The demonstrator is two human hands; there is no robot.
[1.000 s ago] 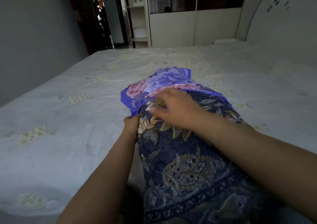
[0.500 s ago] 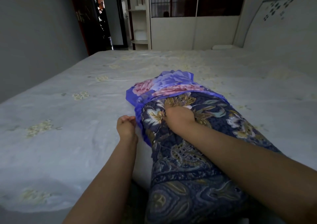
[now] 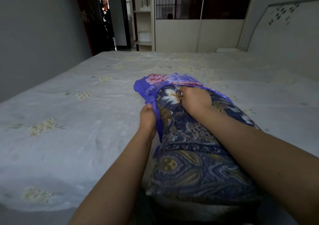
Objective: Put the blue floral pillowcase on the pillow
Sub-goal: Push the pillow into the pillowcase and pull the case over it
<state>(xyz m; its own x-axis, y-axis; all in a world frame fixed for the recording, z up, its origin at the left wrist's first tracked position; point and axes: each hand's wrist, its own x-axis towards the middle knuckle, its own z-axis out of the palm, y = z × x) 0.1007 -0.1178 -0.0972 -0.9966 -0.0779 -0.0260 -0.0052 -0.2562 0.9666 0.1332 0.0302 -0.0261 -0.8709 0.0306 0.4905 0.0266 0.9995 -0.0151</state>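
I see a long pillow [image 3: 195,159] lying on the bed [image 3: 72,121], pointing away from me. It has a dark blue cover with gold leaf shapes and white flowers on it. The far end of the pillow is tucked into the blue floral pillowcase [image 3: 165,80], which is bright blue with big pink flowers. The pillowcase only covers that far end and sits there in a bunch. Most of the pillow is out in the open, and its near end comes right up to the bottom of my view. My left hand [image 3: 147,119] is at the left side of the pillow. Its fingers and thumb are curled around the bright blue edge of the pillowcase, so it is holding that edge. A strip of the blue edge runs down along the pillow's left side just past this hand. My right hand [image 3: 196,98] is on top of the pillow near the far end, right at the mouth of the pillowcase. Its fingers are bent and dig into the pillow's cover by the white flower, gripping it there. The fingertips are partly hidden under the blue edge. Both of my bare arms reach out from the bottom of the view. The bed has a pale sheet with small yellow flower patches. Behind the bed stands a cream wardrobe [image 3: 198,33], and to the left of it a door [image 3: 107,17] is open.
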